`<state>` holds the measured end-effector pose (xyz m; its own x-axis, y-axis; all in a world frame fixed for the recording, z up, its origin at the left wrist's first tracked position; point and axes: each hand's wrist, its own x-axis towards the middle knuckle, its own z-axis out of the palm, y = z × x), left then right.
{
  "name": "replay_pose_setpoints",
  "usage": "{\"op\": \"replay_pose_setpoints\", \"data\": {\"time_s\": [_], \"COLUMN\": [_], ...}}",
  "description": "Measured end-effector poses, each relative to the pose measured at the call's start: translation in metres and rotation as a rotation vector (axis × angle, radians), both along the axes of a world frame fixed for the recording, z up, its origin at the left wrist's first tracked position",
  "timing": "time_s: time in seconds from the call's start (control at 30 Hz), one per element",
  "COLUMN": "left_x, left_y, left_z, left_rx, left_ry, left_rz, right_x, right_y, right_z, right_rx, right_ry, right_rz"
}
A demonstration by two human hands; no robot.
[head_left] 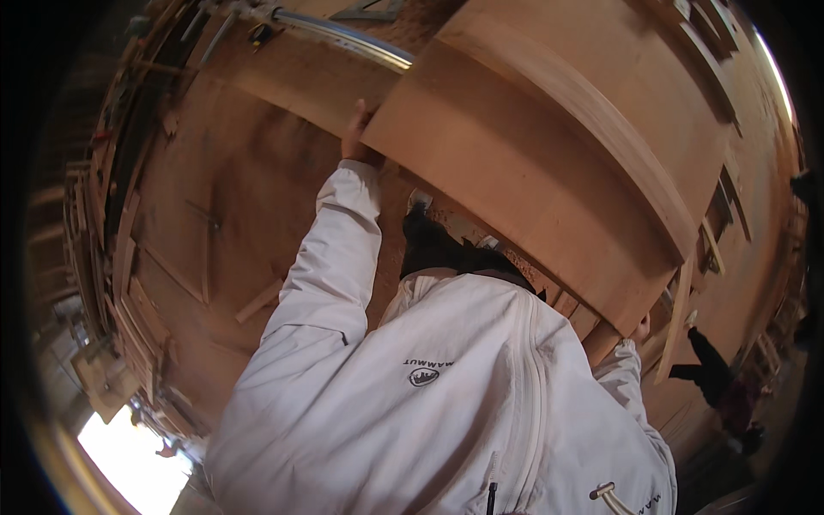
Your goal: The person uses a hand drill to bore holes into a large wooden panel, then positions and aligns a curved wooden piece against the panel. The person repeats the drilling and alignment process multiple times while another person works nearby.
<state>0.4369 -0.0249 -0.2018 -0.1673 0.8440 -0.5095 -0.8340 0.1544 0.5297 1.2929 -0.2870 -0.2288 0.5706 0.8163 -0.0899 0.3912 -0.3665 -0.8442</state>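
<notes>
A large flat wooden panel (506,163) stretches across in front of my body, its near edge just ahead of my waist. On its top a long wooden strip (592,112) runs from far left to near right, looking bent in this wide view. My left hand (362,137) grips the panel's left corner, thumb up at the edge and the other fingers mostly hidden beneath. At the near right corner my right hand (639,331) holds the panel's edge; only part of its fingers shows past the wood.
Beyond my left hand lies a shiny metal bar (343,38), near a black-and-yellow tape measure (260,34) and a metal square (371,9). Loose wood strips (260,300) lie on the floor at left; stacked lumber (96,249) stands farther out. Another person (725,378) is at right.
</notes>
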Motion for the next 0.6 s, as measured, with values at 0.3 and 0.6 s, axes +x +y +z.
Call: {"op": "replay_pose_setpoints", "data": {"time_s": [0.3, 0.6], "left_x": [0.061, 0.078], "left_y": [-0.046, -0.066], "left_z": [0.030, 0.008], "left_rx": [-0.183, -0.088], "left_ry": [-0.012, -0.216], "left_rz": [0.342, 0.334], "right_x": [-0.067, -0.210], "right_y": [0.047, 0.097], "right_z": [0.077, 0.158], "right_rx": [-0.292, -0.486], "right_ry": [-0.143, -0.120], "right_rz": [0.027, -0.107]}}
